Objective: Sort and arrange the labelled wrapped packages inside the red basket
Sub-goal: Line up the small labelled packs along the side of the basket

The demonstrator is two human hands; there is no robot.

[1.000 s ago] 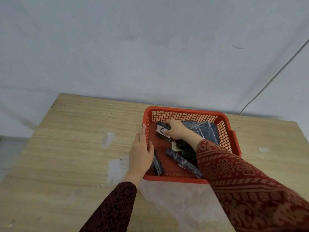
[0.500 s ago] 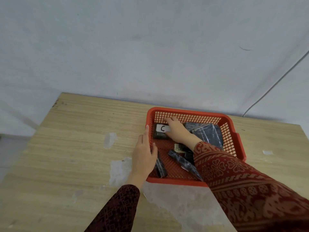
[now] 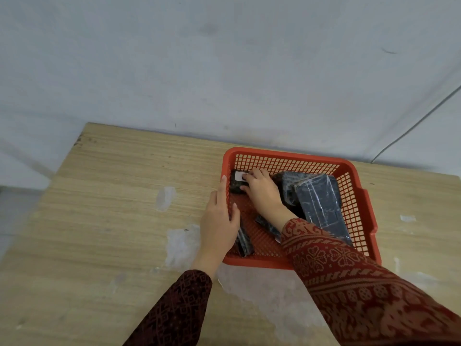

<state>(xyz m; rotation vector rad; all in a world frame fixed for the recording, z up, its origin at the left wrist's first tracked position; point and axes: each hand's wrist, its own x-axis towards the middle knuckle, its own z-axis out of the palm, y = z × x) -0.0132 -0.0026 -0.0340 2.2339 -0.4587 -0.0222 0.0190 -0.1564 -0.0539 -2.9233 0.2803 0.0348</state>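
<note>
Hands work at the red basket (image 3: 287, 156) on the bench (image 3: 112, 221): left hand (image 3: 219, 221) clasps its left wall, right hand (image 3: 262, 191) presses, fingers curled, on a dark wrapped package (image 3: 235, 184) in the far-left corner, hiding its white label's (image 3: 239, 176) writing.

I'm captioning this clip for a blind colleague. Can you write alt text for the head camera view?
A person's right hand presses a small dark wrapped package with a white label into the far left corner of a red basket, while the left hand steadies the basket's left wall. More dark wrapped packages lie inside, the largest on the right; the basket sits on a wooden table.
</note>
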